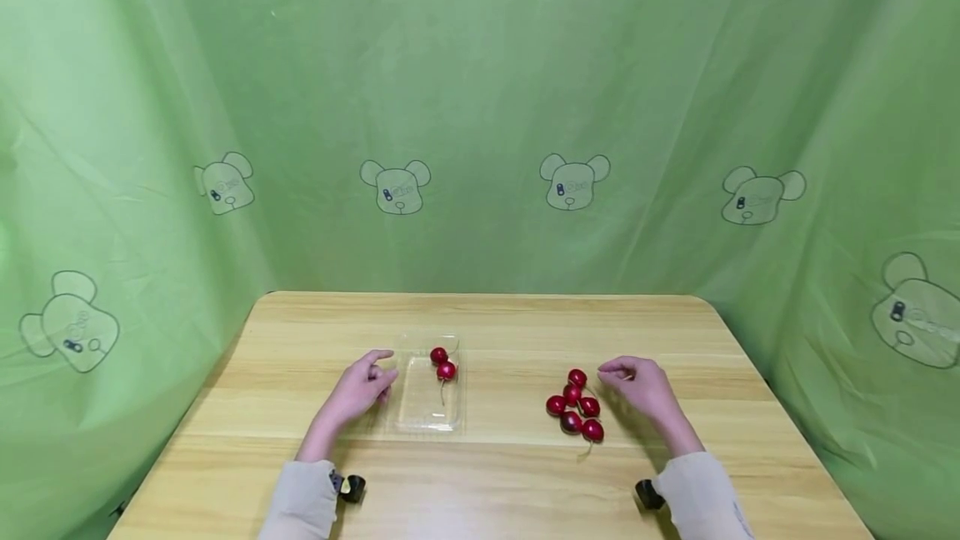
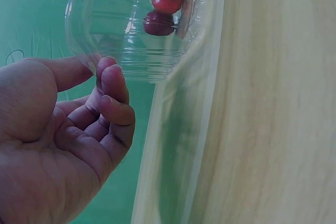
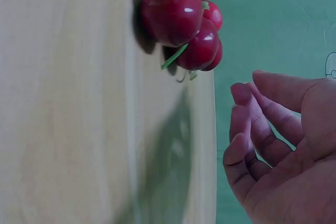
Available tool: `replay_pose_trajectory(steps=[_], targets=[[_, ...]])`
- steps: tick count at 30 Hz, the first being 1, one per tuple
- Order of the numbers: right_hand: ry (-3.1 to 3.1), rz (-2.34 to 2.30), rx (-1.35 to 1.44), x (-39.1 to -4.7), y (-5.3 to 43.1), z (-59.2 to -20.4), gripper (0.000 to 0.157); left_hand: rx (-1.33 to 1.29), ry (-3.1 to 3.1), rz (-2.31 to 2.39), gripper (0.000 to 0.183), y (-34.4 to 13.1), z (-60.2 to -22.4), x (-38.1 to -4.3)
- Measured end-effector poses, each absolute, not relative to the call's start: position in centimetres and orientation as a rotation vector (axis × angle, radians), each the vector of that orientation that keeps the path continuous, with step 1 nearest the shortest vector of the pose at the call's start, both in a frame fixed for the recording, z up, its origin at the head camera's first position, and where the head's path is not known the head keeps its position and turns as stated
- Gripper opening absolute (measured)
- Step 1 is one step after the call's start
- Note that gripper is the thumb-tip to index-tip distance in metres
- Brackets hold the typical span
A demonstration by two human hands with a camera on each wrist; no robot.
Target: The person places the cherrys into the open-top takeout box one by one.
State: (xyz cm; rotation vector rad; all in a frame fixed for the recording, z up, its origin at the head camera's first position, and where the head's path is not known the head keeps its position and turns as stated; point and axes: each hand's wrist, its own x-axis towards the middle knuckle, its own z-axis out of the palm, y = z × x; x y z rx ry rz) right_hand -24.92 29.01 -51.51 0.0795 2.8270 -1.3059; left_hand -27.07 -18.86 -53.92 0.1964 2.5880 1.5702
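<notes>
My left hand [image 1: 360, 387] is beside the left rim of a clear plastic container [image 1: 408, 419], its fingers loosely bent. In the left wrist view, the thumb and index fingertips overlap the container's edge; whether they touch it I cannot tell. Two red cherries [image 1: 446, 371] with stems lie inside the container, towards its far right. Several more cherries [image 1: 571, 422] form a cluster on the table to the right. Just right of that cluster, my right hand [image 1: 641, 386] has its thumb close to loosely bent fingers, with nothing visible between them. The right wrist view shows the nearest cherries [image 3: 173, 14] apart from the fingertips.
A light wooden table [image 1: 495, 490] carries everything. Green cloth [image 1: 480, 107] with bear-head drawings hangs behind it and along both sides. A small black device [image 1: 352, 488] sits at the left wrist, and another black device [image 1: 648, 494] at the right.
</notes>
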Motion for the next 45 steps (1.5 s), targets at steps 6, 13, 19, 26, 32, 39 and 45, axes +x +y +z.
replay_pose_trajectory(steps=[6, 13, 19, 26, 32, 39, 45], targets=[[2.77, -1.263, 0.107, -24.4, 29.2, -52.0, 0.027, 0.191, 2.575, 1.586, 0.052, -18.8, -53.9, -27.0], [2.747, -1.259, 0.131, -24.6, 29.3, -53.0, 0.024, 0.199, 2.587, 1.583, 0.051, -18.8, -54.1, -27.0], [2.733, -1.265, 0.162, -24.8, 29.3, -53.9, 0.022, 0.196, 2.589, 1.586, 0.051, -18.9, -54.2, -27.0], [2.779, -1.217, 0.165, -25.0, 29.2, -54.3, 0.02, 0.207, 2.582, 1.584, 0.052, -18.9, -54.1, -27.1], [2.797, -1.193, 0.164, -25.1, 29.1, -54.2, 0.021, 0.198, 2.576, 1.59, 0.052, -18.9, -54.1, -27.0], [2.795, -1.196, 0.161, -25.3, 28.9, -54.0, 0.024, 0.2, 2.582, 1.589, 0.051, -18.9, -54.1, -27.1], [2.78, -1.205, 0.169, -25.6, 29.0, -54.2, 0.019, 0.199, 2.582, 1.588, 0.051, -18.9, -54.1, -27.2]])
